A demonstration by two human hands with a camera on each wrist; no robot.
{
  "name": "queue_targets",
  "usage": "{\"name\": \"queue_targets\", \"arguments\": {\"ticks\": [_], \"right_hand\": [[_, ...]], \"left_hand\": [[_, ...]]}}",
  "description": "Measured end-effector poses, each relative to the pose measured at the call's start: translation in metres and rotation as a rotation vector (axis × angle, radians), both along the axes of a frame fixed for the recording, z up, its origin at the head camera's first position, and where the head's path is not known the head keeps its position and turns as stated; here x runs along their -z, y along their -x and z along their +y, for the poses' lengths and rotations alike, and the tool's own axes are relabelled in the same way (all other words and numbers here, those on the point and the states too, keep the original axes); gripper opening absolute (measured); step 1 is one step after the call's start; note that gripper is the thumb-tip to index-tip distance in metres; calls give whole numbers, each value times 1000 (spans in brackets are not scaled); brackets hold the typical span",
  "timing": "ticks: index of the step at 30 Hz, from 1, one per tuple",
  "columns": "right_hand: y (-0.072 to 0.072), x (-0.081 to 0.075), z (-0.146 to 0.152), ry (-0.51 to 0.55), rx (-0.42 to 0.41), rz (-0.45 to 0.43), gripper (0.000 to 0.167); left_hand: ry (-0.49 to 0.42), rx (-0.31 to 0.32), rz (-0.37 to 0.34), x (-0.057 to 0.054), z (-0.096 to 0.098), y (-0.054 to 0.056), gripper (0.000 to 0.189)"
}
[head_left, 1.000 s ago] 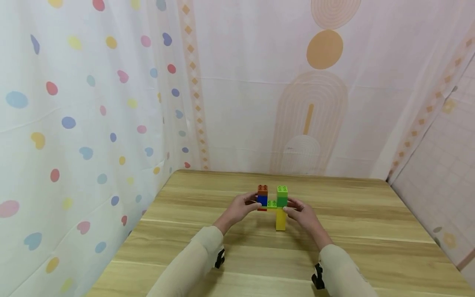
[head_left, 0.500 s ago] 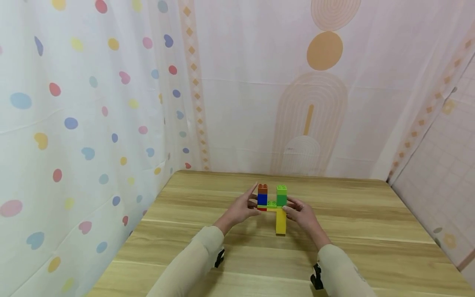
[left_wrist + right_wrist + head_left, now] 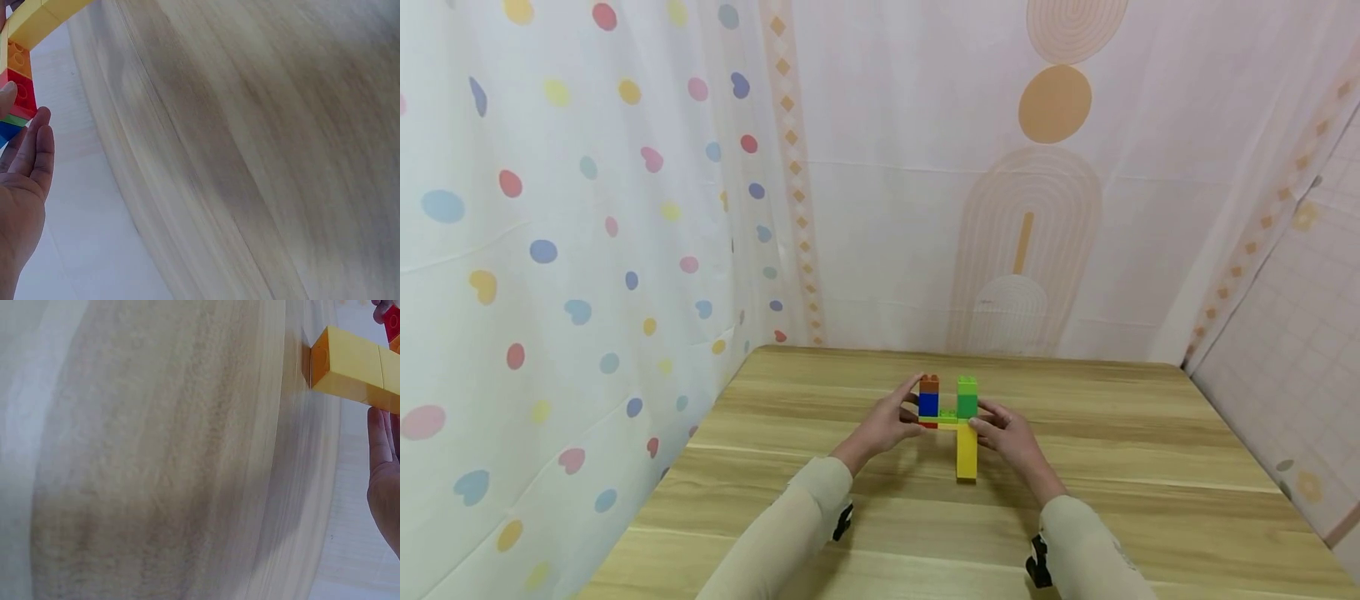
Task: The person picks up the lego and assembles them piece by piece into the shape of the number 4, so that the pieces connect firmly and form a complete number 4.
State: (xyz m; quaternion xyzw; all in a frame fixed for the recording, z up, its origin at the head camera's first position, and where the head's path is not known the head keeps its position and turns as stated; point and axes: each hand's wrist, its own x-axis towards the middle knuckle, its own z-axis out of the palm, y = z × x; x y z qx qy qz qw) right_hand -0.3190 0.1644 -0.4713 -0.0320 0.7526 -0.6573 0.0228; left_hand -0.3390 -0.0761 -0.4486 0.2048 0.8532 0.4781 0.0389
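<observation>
A toy brick build is held between my two hands. In the head view its yellow column (image 3: 967, 454) points down from the right end of a light green plate (image 3: 948, 417). Above the column sit a green brick (image 3: 967, 407) and a light green one. The left end carries a blue brick (image 3: 928, 405) under a brown brick (image 3: 929, 384). Beneath that end is a red brick (image 3: 24, 94). My left hand (image 3: 883, 425) pinches the left end, thumb on the red brick. My right hand (image 3: 1013, 437) grips around the column's top. Whether the column touches the table is unclear.
The wood-grain table (image 3: 880, 542) spreads out below the hands. A dotted curtain (image 3: 587, 250) hangs along the left, and a patterned curtain (image 3: 887, 250) stands behind the table's back edge.
The brick build has come slightly lower and nearer, showing more of the yellow column. My left index finger has lifted beside the brown brick, and the left thumb has shifted down to the red brick.
</observation>
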Motion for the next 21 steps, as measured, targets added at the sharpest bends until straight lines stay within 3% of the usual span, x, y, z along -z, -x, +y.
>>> {"name": "queue_targets", "arguments": {"ticks": [12, 21], "right_hand": [[-2, -1, -2, -24, 10, -17, 50], [-4, 1, 4, -52, -72, -24, 62]], "left_hand": [[19, 7, 14, 2, 0, 1, 92], [58, 22, -22, -2, -4, 3, 92]]}}
